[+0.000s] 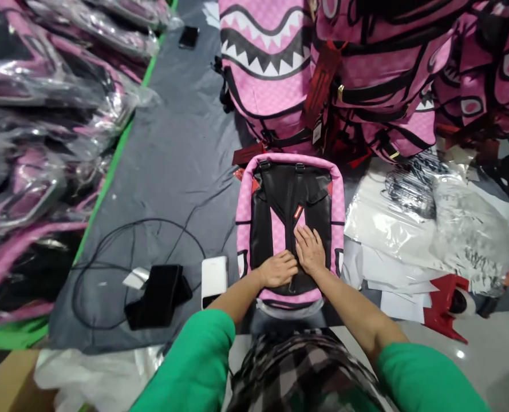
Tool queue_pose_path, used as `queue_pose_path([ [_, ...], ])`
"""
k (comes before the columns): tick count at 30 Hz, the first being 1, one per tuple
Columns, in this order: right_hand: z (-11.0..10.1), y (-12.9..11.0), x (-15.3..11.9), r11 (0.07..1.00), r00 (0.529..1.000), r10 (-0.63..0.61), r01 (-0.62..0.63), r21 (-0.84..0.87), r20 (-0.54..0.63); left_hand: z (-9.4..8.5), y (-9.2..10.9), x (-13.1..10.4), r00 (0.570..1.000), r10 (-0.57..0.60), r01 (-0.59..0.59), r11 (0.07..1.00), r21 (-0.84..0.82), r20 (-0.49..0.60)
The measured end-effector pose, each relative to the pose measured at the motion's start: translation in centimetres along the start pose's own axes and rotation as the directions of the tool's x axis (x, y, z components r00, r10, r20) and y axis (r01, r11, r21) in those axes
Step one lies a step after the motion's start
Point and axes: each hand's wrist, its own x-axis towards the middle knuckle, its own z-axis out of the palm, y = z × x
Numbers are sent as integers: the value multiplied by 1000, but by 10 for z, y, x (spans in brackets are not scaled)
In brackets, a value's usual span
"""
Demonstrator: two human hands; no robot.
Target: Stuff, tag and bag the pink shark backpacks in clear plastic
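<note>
A pink and black backpack (265,223) lies in front of me with its strap side facing up. Its pink edges have a checked pattern, and a small red label (298,212) sits on one strap. My left hand (279,269) rests on the lower middle of the black back panel, fingers slightly bent and pointing right. Just to its right, my right hand (310,250) presses flat on the panel and strap, fingers extended upward. Both hands touch the bag near its centre line. What lies beneath the palms is hidden.
More pink backpacks (267,86) stand behind this bag. Plastic-wrapped bags (43,171) are piled at left. A white power bank (214,277), black cable (80,286) and black wallet-like object (162,294) lie left; plastic bags (391,212) and a tape roll (462,302) lie right.
</note>
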Motion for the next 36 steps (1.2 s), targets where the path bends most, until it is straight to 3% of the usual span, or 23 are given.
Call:
queue_pose_path([
  [2,-13,-6,0,993,999,-46,47,106,-17,3,7,-3,996,-79,80,997,25,-30],
  [5,-43,-21,-3,914,942,-335,318,251,25,2,26,-7,959,-258,268,960,84,-117],
  [6,-53,-25,-5,872,902,-429,398,284,54,2,34,-9,927,-333,353,930,104,-172],
  [8,-69,-29,-12,803,818,-561,498,328,130,4,46,-12,812,-493,549,828,118,-312],
  [10,-71,-26,-24,713,696,-687,591,376,208,9,52,-15,690,-589,681,726,100,-420],
  [11,-66,-22,-30,663,627,-742,635,396,238,13,53,-15,660,-605,707,701,94,-445],
  [12,-57,-17,-37,624,571,-779,669,404,257,16,52,-15,659,-602,707,701,98,-452],
  [13,-46,-12,-42,613,551,-790,687,391,271,20,50,-15,677,-581,688,718,109,-452],
  [16,-11,2,-45,612,546,-790,730,306,277,28,40,-11,709,-522,644,754,133,-475],
  [19,5,6,-39,567,503,-820,780,264,274,30,34,-9,701,-495,636,760,135,-514],
  [22,3,-3,-54,602,533,-791,766,225,301,29,41,-13,697,-477,634,760,147,-536],
  [26,-5,-23,-105,734,659,-669,657,170,344,36,72,-21,760,-390,562,797,224,-520],
  [28,-13,-27,-111,818,773,-574,557,146,271,46,87,-22,756,-366,559,792,245,-543],
  [31,-35,-23,-74,966,966,-258,257,38,15,62,98,-21,714,-393,608,758,236,-579],
  [33,-47,-10,-37,997,988,-8,-3,-72,-152,65,93,-23,701,-435,636,740,220,-565],
  [36,-46,13,-7,974,965,135,-171,-152,-224,50,65,-26,728,-495,632,752,186,-475],
])
